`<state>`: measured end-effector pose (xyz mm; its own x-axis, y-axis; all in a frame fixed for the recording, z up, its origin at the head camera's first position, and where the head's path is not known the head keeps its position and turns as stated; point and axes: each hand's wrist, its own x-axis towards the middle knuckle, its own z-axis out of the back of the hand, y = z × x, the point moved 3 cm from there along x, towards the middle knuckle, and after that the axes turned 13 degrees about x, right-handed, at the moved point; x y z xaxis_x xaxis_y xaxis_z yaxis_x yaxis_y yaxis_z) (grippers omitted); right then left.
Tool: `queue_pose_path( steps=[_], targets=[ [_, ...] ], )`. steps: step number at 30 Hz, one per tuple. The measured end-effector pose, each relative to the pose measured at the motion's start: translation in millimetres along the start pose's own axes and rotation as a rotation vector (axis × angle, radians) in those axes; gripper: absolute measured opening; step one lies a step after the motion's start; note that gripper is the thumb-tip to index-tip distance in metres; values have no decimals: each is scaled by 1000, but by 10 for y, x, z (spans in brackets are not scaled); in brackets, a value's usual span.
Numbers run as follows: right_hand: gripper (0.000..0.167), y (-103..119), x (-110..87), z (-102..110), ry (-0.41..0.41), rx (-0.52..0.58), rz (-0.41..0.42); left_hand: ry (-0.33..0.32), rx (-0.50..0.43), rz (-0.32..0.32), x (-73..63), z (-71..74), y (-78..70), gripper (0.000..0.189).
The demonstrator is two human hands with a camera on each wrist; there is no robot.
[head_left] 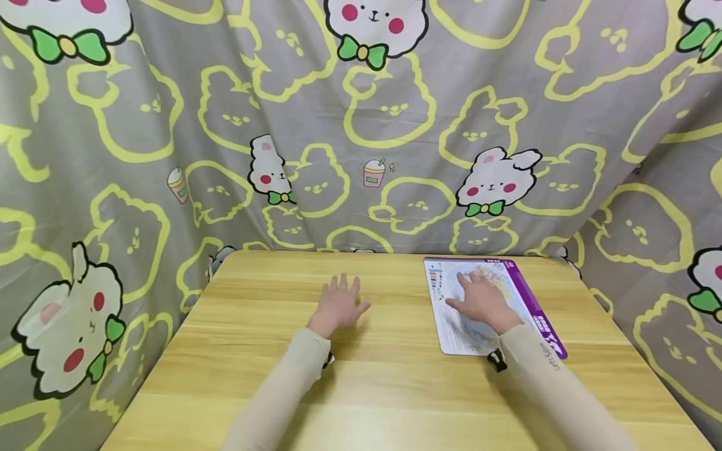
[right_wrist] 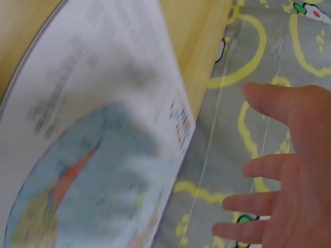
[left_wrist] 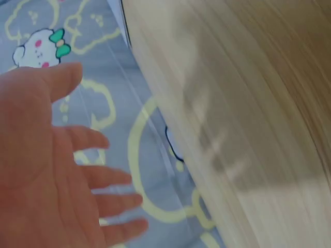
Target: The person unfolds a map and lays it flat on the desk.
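A map sheet (head_left: pixel 451 335) with a purple border lies flat on the right side of the wooden table. Over it in the head view is my right hand (head_left: pixel 482 300), fingers spread and holding nothing. The right wrist view shows the map's blue oval and small print (right_wrist: pixel 103 144) beneath a hand shadow, with the right hand (right_wrist: pixel 289 175) at the side. My left hand (head_left: pixel 338 305) reaches over the table left of the map, fingers spread. In the left wrist view the left hand (left_wrist: pixel 67 170) is bare-palmed, its shadow falling on the wood.
The wooden table (head_left: pixel 361 388) ends at the back against a grey curtain (head_left: pixel 316 219) printed with rabbits and yellow outlines. Curtain also hangs along the left and right sides. A small black-and-white object (head_left: pixel 497 360) sits at the right wrist.
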<state>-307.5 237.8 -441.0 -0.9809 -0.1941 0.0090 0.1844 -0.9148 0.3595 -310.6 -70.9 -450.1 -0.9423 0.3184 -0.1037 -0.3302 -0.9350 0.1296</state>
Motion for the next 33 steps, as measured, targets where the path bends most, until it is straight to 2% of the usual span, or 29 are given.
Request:
queue_pose_path(
  steps=[5, 9, 13, 18, 22, 25, 33],
  targets=[
    [66, -217, -84, 58, -12, 42, 58, -6, -27, -170, 55, 13, -243, 67],
    [59, -393, -178, 87, 14, 82, 125, -14, 18, -278, 97, 15, -477, 65],
    [58, -551, -284, 109, 40, 122, 170, -7, 71, -352, 126, 17, -734, 65],
    [62, -751, -406, 132, 40, 145, 182, -21, 109, -420, 148, 23, -1025, 66],
    [67, -917, -527, 153, 40, 155, 194, -43, 144, -457, 175, 15, -1217, 68],
    [72, -1038, -622, 167, 48, 155, 198, -41, 160, -461, 206, -13, -1325, 70],
    [80, -1246, -803, 179, 83, 168, 161, 49, 115, -400, 243, -90, -1522, 76]
  ],
)
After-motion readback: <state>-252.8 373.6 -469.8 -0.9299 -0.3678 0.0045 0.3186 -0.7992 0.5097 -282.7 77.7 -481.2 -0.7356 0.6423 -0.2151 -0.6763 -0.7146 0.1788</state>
